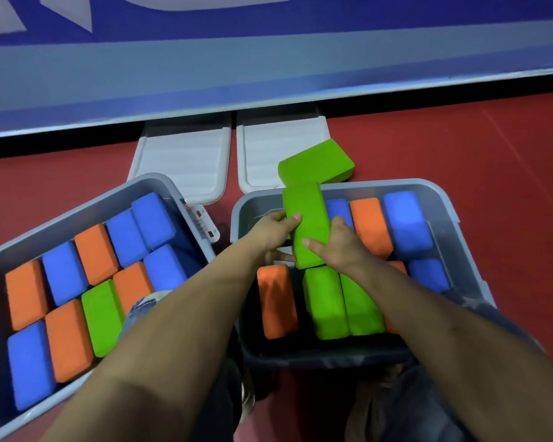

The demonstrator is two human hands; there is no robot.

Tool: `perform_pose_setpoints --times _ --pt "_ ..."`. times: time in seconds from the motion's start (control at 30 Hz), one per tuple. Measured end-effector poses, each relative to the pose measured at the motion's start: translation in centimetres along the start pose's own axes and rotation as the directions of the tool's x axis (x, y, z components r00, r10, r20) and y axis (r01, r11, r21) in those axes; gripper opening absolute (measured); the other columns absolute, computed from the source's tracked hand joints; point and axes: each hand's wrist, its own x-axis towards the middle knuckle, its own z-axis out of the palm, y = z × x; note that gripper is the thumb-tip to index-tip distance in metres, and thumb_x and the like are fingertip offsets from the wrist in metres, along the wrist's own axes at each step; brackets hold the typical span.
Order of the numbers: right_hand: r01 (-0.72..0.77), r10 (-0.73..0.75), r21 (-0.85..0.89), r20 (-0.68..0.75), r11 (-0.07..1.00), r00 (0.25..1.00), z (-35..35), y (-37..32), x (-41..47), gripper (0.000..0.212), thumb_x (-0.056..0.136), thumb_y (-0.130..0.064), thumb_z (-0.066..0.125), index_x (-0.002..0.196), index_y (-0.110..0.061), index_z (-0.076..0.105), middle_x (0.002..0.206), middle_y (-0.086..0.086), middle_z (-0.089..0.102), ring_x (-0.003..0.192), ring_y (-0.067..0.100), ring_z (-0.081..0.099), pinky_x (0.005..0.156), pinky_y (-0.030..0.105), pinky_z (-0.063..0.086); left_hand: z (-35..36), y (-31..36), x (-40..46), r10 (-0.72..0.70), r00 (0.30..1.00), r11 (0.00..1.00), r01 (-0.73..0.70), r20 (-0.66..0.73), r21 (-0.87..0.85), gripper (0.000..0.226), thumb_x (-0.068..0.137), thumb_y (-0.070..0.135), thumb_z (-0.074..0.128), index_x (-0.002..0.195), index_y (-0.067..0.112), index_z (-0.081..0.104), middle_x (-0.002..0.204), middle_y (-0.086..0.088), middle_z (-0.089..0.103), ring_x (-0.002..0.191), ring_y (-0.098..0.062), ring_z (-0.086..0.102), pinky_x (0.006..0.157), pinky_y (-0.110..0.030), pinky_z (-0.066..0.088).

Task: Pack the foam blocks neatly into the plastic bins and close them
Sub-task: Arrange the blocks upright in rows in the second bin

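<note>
A person crouched over a red floor grips a green foam block with both hands above the right-hand plastic bin; the left hand curls round the block's left edge, and the right hand clasps its right side, thumb lying across the top face. The block is held over the open gap at the bin's far left corner, its near end just above two more green blocks standing side by side in the near row. To the left of that pair stands an orange block, and the far row holds a blue block, an orange one and a larger blue one; another blue block shows at the near right, partly behind the right forearm. A spare green block lies outside the bin, resting on one of two white lids set flat on the floor beyond the bins. The left-hand bin sits tilted toward the viewer, uncovered and packed with two rows of orange, blue and green blocks. A blue and white banner runs along the wall behind
</note>
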Motion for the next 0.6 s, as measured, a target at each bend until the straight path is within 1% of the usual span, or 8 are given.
perform_pose_setpoints --times 0.1,0.17,0.23,0.3,0.33,0.43,0.5,0.6 --pt "-0.005 0.004 0.017 0.021 1.000 1.000 0.0 1.0 0.9 0.059 0.079 -0.034 0.074 0.117 -0.001 0.044 0.121 0.019 0.056 0.110 0.032 0.056 0.087 0.036 0.047 0.0 0.0 0.7 0.006 1.000 0.999 -0.006 0.013 0.045 0.035 0.097 0.032 0.053 0.129 0.018 0.051 0.106 0.002 0.063 0.088 -0.017 0.062 0.064 -0.037 0.057" --pt "0.061 -0.062 0.015 0.061 0.998 0.996 -0.2 1.9 1.6 0.069 0.077 -0.036 0.075 0.129 -0.005 0.041 0.127 0.016 0.053 0.118 0.031 0.052 0.093 0.036 0.045 -0.1 0.0 1.0 0.006 1.000 0.997 -0.009 0.030 0.074 0.035 0.094 0.031 0.058 0.127 0.023 0.050 0.105 0.003 0.064 0.086 -0.016 0.064 0.062 -0.034 0.056" --pt "0.105 -0.103 -0.007 0.124 0.994 0.987 -0.8 2.7 2.2 0.096 0.076 -0.040 0.075 0.149 -0.015 0.018 0.146 0.012 0.037 0.135 0.026 0.038 0.107 0.037 0.036 -0.6 -0.2 1.8 -0.004 0.999 0.994 -0.001 0.045 0.107 0.041 0.089 0.036 0.065 0.126 0.026 0.049 0.111 0.000 0.067 0.092 -0.020 0.066 0.068 -0.037 0.054" --pt "0.117 -0.115 -0.005 0.170 0.993 0.979 -1.1 3.3 2.7 0.110 0.076 -0.041 0.075 0.151 -0.027 -0.004 0.158 0.006 0.016 0.144 0.019 0.021 0.115 0.034 0.025 -0.7 -0.4 2.7 -0.020 0.999 0.983 0.011 0.050 0.182 0.052 0.084 0.044 0.068 0.129 0.027 0.051 0.117 -0.002 0.068 0.102 -0.024 0.066 0.075 -0.042 0.052" --pt "0.124 -0.124 0.015 0.188 0.992 0.974 -1.1 3.5 2.9 0.111 0.076 -0.040 0.075 0.150 -0.030 -0.008 0.158 0.004 0.015 0.144 0.016 0.021 0.115 0.032 0.025 -0.7 -0.4 3.2 -0.025 0.999 0.977 0.014 0.048 0.213 0.053 0.083 0.048 0.068 0.129 0.028 0.052 0.119 -0.002 0.067 0.104 -0.025 0.066 0.079 -0.043 0.050" --pt "0.102 -0.122 0.099 0.221 0.990 0.968 -1.2 3.0 3.2 0.108 0.079 -0.038 0.073 0.148 -0.036 -0.010 0.144 0.002 0.046 0.127 0.016 0.048 0.104 0.029 0.040 -0.3 0.0 4.0 0.005 1.000 0.965 -0.002 -0.012 0.262 0.045 0.085 0.054 0.063 0.118 0.023 0.061 0.108 -0.004 0.070 0.093 -0.026 0.067 0.082 -0.042 0.050" --pt "0.118 -0.130 0.077 0.170 0.990 0.977 -1.3 2.6 3.6 0.103 0.080 -0.044 0.070 0.147 -0.041 -0.008 0.135 0.006 0.055 0.121 0.020 0.055 0.100 0.033 0.044 -0.1 0.4 4.4 0.076 0.990 0.957 -0.040 -0.117 0.287 0.040 0.088 0.053 0.058 0.104 0.017 0.066 0.094 -0.007 0.069 0.082 -0.024 0.066 0.078 -0.042 0.056" --pt "0.100 -0.113 0.099 0.142 0.990 0.983 -1.1 2.8 3.9 0.097 0.080 -0.045 0.069 0.146 -0.047 -0.001 0.134 0.010 0.056 0.120 0.021 0.055 0.099 0.036 0.045 0.4 0.2 4.9 0.093 0.989 0.945 -0.052 -0.112 0.323 0.043 0.090 0.050 0.057 0.116 0.016 0.062 0.106 -0.008 0.069 0.095 -0.026 0.067 0.076 -0.044 0.058"
